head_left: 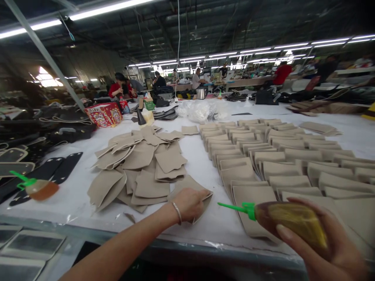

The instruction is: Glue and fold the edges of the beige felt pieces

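Note:
My right hand (336, 238) is wrapped around a squeeze bottle (290, 220) of amber liquid, probably glue. The bottle lies tilted nearly level, its green nozzle pointing left above the table. My left hand (189, 203), with a bracelet at the wrist, is closed on a beige leather-like piece (187, 184) at the near right side of a loose heap (146, 152) of similar pieces. The thumb is hidden, while the index finger reaches along the piece's right corner. Beside the right hand, rows of folded beige pieces (281, 171) stand overlapping across the white tabletop (202, 156).
A second green-tipped bottle (41, 189) lies at the left by black straps (63, 168). Farther back are a red patterned box (104, 114), a black cone (141, 116), crumpled clear plastic (202, 110) and a metal kettle (200, 93). Several people work in the background.

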Action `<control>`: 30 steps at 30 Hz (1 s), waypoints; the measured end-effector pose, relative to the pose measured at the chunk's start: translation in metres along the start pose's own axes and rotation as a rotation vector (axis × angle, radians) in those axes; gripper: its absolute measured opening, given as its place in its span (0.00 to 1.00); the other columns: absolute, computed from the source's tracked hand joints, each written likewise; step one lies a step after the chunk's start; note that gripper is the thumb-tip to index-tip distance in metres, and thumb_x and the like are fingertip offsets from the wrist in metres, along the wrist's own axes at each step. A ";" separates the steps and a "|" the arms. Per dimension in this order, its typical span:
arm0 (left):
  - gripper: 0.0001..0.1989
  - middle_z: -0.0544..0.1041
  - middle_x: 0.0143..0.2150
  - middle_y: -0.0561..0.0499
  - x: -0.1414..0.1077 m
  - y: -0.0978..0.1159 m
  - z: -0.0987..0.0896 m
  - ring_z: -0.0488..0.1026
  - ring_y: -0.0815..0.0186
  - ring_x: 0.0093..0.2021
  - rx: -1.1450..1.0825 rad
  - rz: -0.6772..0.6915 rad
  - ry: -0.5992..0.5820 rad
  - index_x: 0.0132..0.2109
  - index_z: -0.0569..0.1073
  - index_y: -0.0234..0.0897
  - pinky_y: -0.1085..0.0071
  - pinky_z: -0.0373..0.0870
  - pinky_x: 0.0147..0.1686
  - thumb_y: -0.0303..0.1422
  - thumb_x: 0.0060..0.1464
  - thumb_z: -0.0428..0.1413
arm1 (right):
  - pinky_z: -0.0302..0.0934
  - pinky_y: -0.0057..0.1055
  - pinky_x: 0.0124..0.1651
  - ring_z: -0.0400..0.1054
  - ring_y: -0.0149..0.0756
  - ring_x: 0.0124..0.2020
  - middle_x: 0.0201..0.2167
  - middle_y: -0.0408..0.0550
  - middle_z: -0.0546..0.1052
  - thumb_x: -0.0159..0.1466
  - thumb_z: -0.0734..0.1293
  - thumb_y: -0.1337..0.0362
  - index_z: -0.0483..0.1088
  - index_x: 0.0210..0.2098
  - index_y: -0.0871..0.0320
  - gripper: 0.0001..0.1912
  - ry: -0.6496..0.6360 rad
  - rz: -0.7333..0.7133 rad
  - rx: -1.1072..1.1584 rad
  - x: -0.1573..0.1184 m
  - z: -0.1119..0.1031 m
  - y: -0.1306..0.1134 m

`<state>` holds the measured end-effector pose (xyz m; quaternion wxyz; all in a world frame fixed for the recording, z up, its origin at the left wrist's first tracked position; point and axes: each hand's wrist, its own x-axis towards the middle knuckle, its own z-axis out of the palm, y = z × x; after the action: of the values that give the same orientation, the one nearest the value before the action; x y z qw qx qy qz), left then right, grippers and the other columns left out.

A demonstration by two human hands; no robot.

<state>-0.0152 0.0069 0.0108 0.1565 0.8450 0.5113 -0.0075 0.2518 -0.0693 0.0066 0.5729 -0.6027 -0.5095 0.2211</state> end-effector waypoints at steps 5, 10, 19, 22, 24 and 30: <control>0.25 0.82 0.42 0.45 0.008 -0.002 0.011 0.79 0.54 0.42 -0.021 -0.017 0.056 0.63 0.70 0.47 0.62 0.73 0.43 0.29 0.61 0.45 | 0.62 0.45 0.53 0.68 0.49 0.47 0.49 0.46 0.71 0.55 0.71 0.41 0.66 0.52 0.49 0.31 -0.114 -0.081 -0.186 0.000 0.024 -0.012; 0.25 0.81 0.41 0.45 0.009 -0.001 0.015 0.79 0.55 0.40 -0.017 -0.007 0.091 0.63 0.69 0.46 0.63 0.73 0.41 0.29 0.61 0.45 | 0.65 0.35 0.43 0.70 0.44 0.43 0.46 0.46 0.73 0.58 0.72 0.43 0.66 0.54 0.51 0.31 -0.161 -0.385 -0.335 0.016 0.035 0.008; 0.23 0.81 0.41 0.46 0.011 -0.007 0.015 0.79 0.55 0.40 -0.048 0.031 0.088 0.61 0.70 0.44 0.64 0.72 0.41 0.29 0.61 0.45 | 0.65 0.35 0.47 0.71 0.43 0.42 0.45 0.46 0.73 0.63 0.66 0.40 0.64 0.54 0.51 0.28 -0.170 -0.512 -0.411 0.025 0.047 0.008; 0.22 0.80 0.41 0.46 0.009 -0.005 0.015 0.78 0.55 0.40 -0.034 0.031 0.089 0.60 0.70 0.43 0.65 0.72 0.40 0.30 0.62 0.45 | 0.65 0.35 0.47 0.71 0.44 0.42 0.46 0.46 0.73 0.64 0.66 0.40 0.64 0.54 0.51 0.28 -0.167 -0.525 -0.440 0.025 0.049 0.007; 0.21 0.79 0.40 0.46 0.007 -0.004 0.015 0.78 0.55 0.39 -0.025 0.027 0.092 0.60 0.70 0.43 0.65 0.72 0.38 0.30 0.62 0.44 | 0.65 0.36 0.46 0.71 0.44 0.41 0.45 0.46 0.73 0.64 0.65 0.40 0.64 0.54 0.51 0.27 -0.169 -0.503 -0.444 0.024 0.048 0.008; 0.21 0.78 0.38 0.46 0.004 -0.003 0.017 0.77 0.55 0.36 -0.008 0.039 0.093 0.60 0.68 0.42 0.64 0.71 0.35 0.32 0.63 0.43 | 0.64 0.37 0.44 0.70 0.43 0.40 0.45 0.44 0.72 0.60 0.69 0.40 0.65 0.52 0.49 0.28 -0.164 -0.354 -0.380 0.027 0.046 0.012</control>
<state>-0.0132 0.0074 -0.0073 0.1357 0.8536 0.5016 0.0369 0.2272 -0.0221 -0.0074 0.4362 -0.5810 -0.6839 0.0663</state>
